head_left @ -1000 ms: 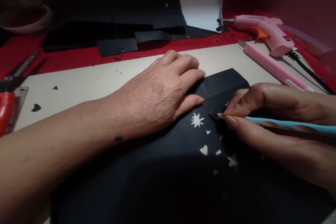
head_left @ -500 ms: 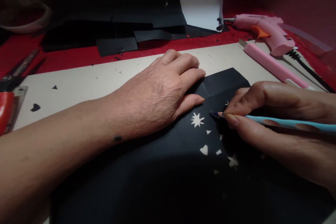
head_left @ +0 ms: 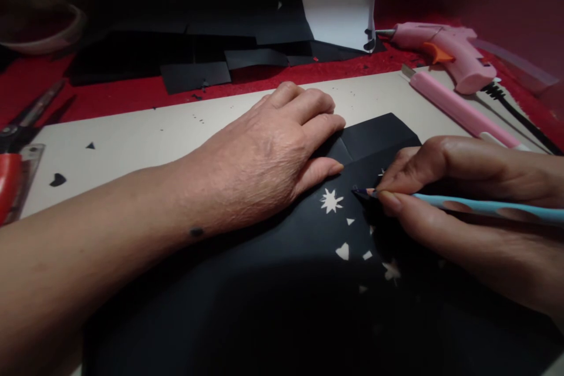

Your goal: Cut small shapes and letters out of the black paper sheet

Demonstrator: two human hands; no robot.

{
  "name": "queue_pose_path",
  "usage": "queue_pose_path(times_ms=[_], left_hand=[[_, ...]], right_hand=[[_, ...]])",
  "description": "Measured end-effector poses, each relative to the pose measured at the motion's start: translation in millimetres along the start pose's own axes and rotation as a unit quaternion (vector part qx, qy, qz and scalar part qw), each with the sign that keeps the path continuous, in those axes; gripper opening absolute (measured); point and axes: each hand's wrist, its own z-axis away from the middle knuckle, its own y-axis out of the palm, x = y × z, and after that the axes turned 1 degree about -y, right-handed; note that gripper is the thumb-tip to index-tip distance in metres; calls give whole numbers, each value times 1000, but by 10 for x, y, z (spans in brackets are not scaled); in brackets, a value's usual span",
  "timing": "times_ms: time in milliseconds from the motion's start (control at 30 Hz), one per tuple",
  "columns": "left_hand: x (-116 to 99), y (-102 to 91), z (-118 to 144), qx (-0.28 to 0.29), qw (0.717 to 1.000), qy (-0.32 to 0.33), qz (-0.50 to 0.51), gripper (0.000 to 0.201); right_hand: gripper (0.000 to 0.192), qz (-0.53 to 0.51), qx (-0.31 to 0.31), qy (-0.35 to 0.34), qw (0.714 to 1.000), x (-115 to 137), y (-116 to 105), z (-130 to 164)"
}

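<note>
A sheet of black card (head_left: 247,288) lies on a pale board, with small cut-out shapes in it: a many-pointed star (head_left: 331,201), a heart (head_left: 342,251), a triangle and others. My left hand (head_left: 299,135) rests on the card's upper left edge, fingers bent and thumb stretched out apart from them. My right hand (head_left: 423,188) pinches a light blue pencil (head_left: 476,204) close to its dark point. That point touches the card, or hovers just over it, right of the star; I cannot tell which. Shadow darkens the card's lower part.
A pink craft knife (head_left: 462,106) with its blade out and a pink glue gun (head_left: 445,50) lie at the right. Scissors (head_left: 22,129) lie at the left edge. Black card pieces (head_left: 196,76) and a white folded sheet (head_left: 339,14) are at the back. Black scraps dot the pale board (head_left: 118,147).
</note>
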Motion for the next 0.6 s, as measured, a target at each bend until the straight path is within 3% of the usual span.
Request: queue_pose_path(times_ms=[600], left_hand=[[-21, -3, -8, 7, 1000, -6, -2, 51]], right_hand=[[18, -9, 2, -1, 1000, 5, 5, 7]])
